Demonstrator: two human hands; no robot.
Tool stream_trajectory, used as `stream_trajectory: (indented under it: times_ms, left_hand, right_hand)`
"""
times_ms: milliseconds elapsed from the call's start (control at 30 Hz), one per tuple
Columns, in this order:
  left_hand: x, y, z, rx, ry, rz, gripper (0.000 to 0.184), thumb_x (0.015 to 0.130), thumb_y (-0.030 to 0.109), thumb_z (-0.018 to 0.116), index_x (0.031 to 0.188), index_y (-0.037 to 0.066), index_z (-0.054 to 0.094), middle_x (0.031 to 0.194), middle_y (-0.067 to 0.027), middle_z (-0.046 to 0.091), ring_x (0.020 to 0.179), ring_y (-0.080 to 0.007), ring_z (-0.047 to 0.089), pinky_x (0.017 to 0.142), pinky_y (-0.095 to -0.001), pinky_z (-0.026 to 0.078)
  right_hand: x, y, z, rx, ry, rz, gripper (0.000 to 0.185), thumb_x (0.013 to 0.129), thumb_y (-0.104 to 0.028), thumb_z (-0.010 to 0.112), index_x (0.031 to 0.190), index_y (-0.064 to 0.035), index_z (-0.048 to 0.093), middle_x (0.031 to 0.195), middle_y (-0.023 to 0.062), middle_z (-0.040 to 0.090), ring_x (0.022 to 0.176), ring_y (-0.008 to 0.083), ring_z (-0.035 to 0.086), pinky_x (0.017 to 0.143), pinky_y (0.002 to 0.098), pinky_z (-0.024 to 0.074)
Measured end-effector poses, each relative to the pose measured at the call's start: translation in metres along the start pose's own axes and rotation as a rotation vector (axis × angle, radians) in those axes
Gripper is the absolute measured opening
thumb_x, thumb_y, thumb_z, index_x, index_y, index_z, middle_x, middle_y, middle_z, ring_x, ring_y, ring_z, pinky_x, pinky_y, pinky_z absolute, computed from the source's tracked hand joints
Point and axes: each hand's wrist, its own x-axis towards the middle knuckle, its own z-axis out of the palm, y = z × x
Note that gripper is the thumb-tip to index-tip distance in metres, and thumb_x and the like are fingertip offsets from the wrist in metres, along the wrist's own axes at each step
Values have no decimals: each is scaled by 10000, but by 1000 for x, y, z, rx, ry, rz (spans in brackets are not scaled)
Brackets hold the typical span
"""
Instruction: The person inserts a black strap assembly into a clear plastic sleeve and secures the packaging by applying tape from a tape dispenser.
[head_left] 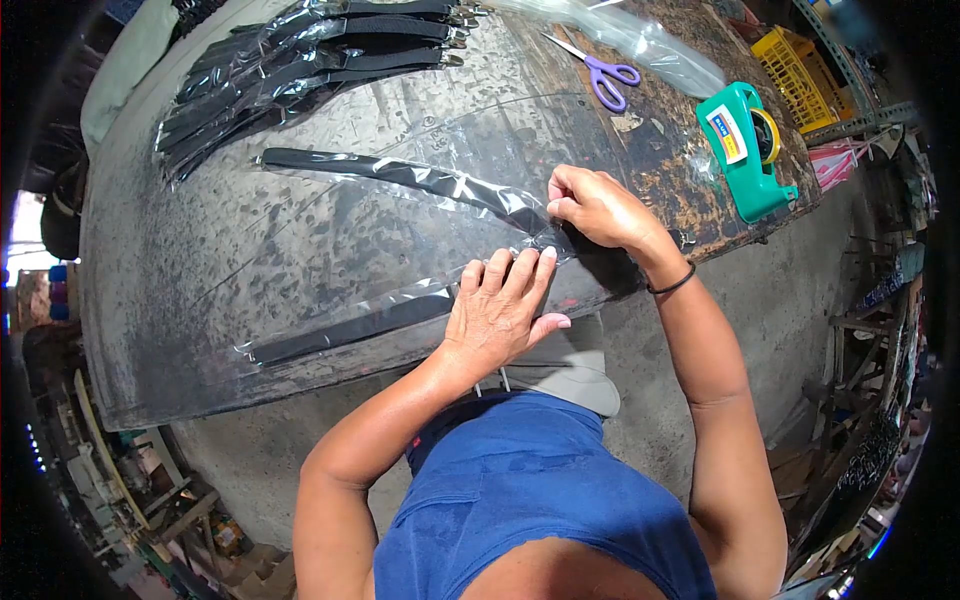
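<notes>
Two black elastic straps in clear plastic sleeves lie in front of me, apart at the left and converging at my hands. My left hand (495, 312) rests flat with its fingers stretched over the right end of the nearer strap (350, 325). Just beyond it, my right hand (598, 208) is closed in a pinch beside the right end of the farther strap (400, 176). What is between those fingertips is too small to make out. Crumpled sleeve plastic (540, 238) shows between the two hands.
Several bagged black straps with metal clips (300, 70) are piled at the back left of the worn table (250, 230). Purple-handled scissors (608, 80), clear plastic sleeves (660, 55) and a green tape dispenser (745, 165) lie at the back right. A yellow crate (790, 75) stands beyond.
</notes>
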Motion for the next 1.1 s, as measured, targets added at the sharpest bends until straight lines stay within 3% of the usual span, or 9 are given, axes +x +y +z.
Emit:
stream_trajectory:
  times_ms: [33,167,233,600,767,833,900,967,1100]
  left_hand:
    - [0,0,0,-2,-7,-2,777,836,628,612,1405,110,505,1293,-82,474,1157,-276,426,938,-446,341]
    - [0,0,-1,2,-11,-4,779,832,625,618,1406,111,503,1288,-81,471,1161,-275,422,938,-444,338]
    - [0,0,-1,-1,-12,-6,780,830,624,619,1405,111,503,1286,-80,470,1161,-274,421,938,-443,338]
    - [0,0,0,2,-10,7,781,833,636,610,1403,111,508,1282,-82,479,1150,-277,426,937,-446,337]
    - [0,-2,0,18,-6,15,778,836,646,604,1400,118,513,1393,-106,463,1259,-298,405,988,-478,326]
    - [5,-4,-10,-42,-16,20,776,834,640,613,1395,113,516,1415,-118,458,1288,-310,396,1005,-490,322]
    - [13,-14,-20,-158,-6,20,776,824,624,640,1385,102,522,1434,-143,459,1324,-344,396,1033,-519,322]
    - [31,-36,-26,-212,47,42,644,857,458,688,1358,81,545,1351,-150,530,1258,-345,485,1009,-493,379]
    - [69,-80,-19,-312,113,62,283,915,218,667,1149,59,678,1101,-124,672,1082,-321,610,927,-428,462]
  right_hand:
    - [0,-4,-2,32,-45,91,188,833,-144,663,881,12,568,754,139,620,719,261,616,687,382,486]
    - [0,0,0,6,-32,93,188,833,-143,669,898,11,583,770,145,637,735,260,631,692,382,492]
    - [-1,3,-1,8,-70,115,213,816,-173,682,951,-16,631,903,209,687,915,402,671,772,459,507]
    - [-6,0,-8,21,-101,124,198,800,-169,716,899,-19,633,872,189,689,865,380,677,727,447,507]
    - [-8,6,-6,35,-76,75,204,800,-172,720,903,-23,626,855,183,693,843,385,674,721,452,508]
    - [-10,5,-5,13,-39,49,207,819,-128,707,915,15,594,811,162,662,765,287,661,701,397,501]
    - [-20,9,-6,12,52,1,207,812,-143,709,929,-8,604,865,164,662,835,332,649,740,422,495]
    - [-37,8,-7,7,139,-48,210,806,-158,711,944,-32,614,919,167,661,906,377,637,779,447,489]
    - [-75,-7,1,-120,305,-104,173,818,-147,715,938,-64,623,942,109,610,937,324,577,840,426,451]
